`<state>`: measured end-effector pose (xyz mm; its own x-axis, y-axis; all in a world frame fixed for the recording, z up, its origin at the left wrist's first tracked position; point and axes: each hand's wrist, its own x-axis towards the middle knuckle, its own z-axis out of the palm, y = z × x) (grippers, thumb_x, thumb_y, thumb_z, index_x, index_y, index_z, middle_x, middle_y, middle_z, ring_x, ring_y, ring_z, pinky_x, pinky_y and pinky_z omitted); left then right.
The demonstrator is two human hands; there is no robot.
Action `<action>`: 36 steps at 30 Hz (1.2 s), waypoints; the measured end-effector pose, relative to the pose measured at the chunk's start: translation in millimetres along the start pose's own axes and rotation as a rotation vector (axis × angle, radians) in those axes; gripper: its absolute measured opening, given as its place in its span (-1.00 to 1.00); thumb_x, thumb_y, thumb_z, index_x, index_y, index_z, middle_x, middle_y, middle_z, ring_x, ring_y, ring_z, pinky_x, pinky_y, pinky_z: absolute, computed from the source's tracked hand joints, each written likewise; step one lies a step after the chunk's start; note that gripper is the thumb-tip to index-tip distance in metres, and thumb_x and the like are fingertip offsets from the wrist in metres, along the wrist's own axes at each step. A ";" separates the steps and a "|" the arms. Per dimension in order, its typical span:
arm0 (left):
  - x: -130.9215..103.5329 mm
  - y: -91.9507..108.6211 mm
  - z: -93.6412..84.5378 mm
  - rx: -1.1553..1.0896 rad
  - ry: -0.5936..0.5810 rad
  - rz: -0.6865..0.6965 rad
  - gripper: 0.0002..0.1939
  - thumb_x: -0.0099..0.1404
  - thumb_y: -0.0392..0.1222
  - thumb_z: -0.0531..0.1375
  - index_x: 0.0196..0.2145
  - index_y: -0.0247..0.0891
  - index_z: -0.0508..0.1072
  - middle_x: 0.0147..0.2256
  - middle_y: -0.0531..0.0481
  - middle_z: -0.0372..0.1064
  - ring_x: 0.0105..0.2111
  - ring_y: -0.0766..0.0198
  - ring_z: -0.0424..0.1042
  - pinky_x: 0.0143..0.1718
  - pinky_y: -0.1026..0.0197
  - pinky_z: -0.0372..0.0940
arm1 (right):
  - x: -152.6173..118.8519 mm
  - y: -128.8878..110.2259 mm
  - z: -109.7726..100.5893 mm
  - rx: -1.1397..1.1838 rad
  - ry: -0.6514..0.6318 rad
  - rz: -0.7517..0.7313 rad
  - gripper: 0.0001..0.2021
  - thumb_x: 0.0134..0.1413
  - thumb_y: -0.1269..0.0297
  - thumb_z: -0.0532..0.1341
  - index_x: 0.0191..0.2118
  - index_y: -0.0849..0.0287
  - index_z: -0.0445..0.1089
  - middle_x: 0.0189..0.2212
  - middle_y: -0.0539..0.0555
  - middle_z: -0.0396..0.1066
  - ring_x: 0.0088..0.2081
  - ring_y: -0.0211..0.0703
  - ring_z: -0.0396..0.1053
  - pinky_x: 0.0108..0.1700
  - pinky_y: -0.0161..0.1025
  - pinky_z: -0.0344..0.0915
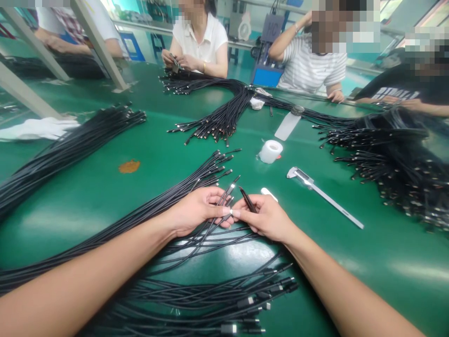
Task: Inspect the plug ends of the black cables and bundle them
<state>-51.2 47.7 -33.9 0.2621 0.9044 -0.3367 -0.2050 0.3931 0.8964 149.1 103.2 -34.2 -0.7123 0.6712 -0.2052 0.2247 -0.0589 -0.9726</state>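
Note:
My left hand [199, 211] is closed on a black cable [220, 199], close to its connector end, which points up and to the right. My right hand [266, 217] holds a slim black tool with a pointed tip [247, 200]; whether it is a knife or tweezers is unclear. The thumbs almost meet at a small white spot by a connector, too small to make out. Under my left forearm runs a bundle of black cables [168, 196], connectors towards the middle. Nearer to me lies another cable bundle [210, 292], some connectors bearing white pieces.
A digital caliper [326, 199] lies to the right, with a roll of clear film [270, 152] beyond it. More cable piles lie at left [80, 140], far middle [228, 114] and right [403, 164]. A white glove [38, 128] is at far left. Several people sit across the green table [87, 201].

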 end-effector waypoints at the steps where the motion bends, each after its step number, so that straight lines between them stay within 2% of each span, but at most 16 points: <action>1: 0.1 -0.3 -0.1 0.001 -0.003 0.002 -0.64 0.13 -0.21 0.41 -0.18 -0.40 0.42 -0.25 -0.19 0.46 -0.31 0.14 0.54 -0.33 0.20 0.47 | 0.1 -0.2 0.4 -0.006 0.001 0.000 -0.68 0.10 0.05 0.32 -0.26 0.27 0.49 -0.44 0.11 0.53 -0.69 -0.46 0.11 -0.68 -0.45 0.06; 10: 0.6 0.0 1.9 0.002 -0.019 0.003 -0.65 0.14 -0.21 0.40 -0.18 -0.41 0.41 -0.28 -0.18 0.46 -0.32 0.16 0.54 -0.29 0.17 0.48 | 0.2 4.1 -1.6 -0.020 -0.009 -0.015 -0.72 0.15 0.09 0.27 -0.28 0.25 0.46 -0.47 0.06 0.49 -0.68 -0.44 0.14 -0.68 -0.46 0.10; 18: -0.3 -2.2 0.7 -0.010 -0.001 0.010 -0.63 0.11 -0.22 0.42 -0.18 -0.40 0.42 -0.28 -0.16 0.45 -0.34 0.18 0.54 -0.31 0.19 0.47 | 0.2 0.5 0.8 -0.013 -0.011 -0.012 -0.67 0.11 0.04 0.30 -0.26 0.26 0.48 -0.42 0.10 0.53 -0.67 -0.45 0.13 -0.67 -0.45 0.07; 27: -0.8 0.8 2.7 -0.002 -0.006 0.001 -0.62 0.12 -0.21 0.41 -0.16 -0.41 0.41 -0.31 -0.17 0.47 -0.39 0.21 0.52 -0.33 0.22 0.43 | 0.5 2.2 -0.2 0.010 -0.014 -0.019 -0.81 0.14 0.19 0.27 -0.30 0.25 0.45 -0.46 0.04 0.49 -0.68 -0.45 0.14 -0.67 -0.45 0.08; 32: -0.8 1.7 2.9 0.009 0.001 -0.002 -0.61 0.12 -0.23 0.41 -0.15 -0.41 0.40 -0.30 -0.17 0.47 -0.37 0.19 0.53 -0.33 0.21 0.42 | 0.2 -0.1 0.1 -0.013 -0.024 -0.037 -0.77 0.11 0.14 0.31 -0.33 0.24 0.47 -0.50 0.02 0.47 -0.68 -0.46 0.13 -0.67 -0.45 0.07; 36: -2.0 2.8 3.3 0.014 -0.004 -0.009 -0.62 0.11 -0.23 0.41 -0.16 -0.41 0.41 -0.29 -0.17 0.47 -0.36 0.19 0.53 -0.31 0.20 0.43 | 0.5 0.2 -1.2 -0.002 -0.009 -0.015 -0.82 0.11 0.21 0.28 -0.29 0.25 0.45 -0.46 0.04 0.48 -0.68 -0.46 0.15 -0.68 -0.46 0.10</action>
<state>-49.2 46.4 -29.8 0.2672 0.9003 -0.3436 -0.1898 0.3988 0.8972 149.5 104.5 -34.4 -0.7214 0.6655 -0.1916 0.2153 -0.0475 -0.9754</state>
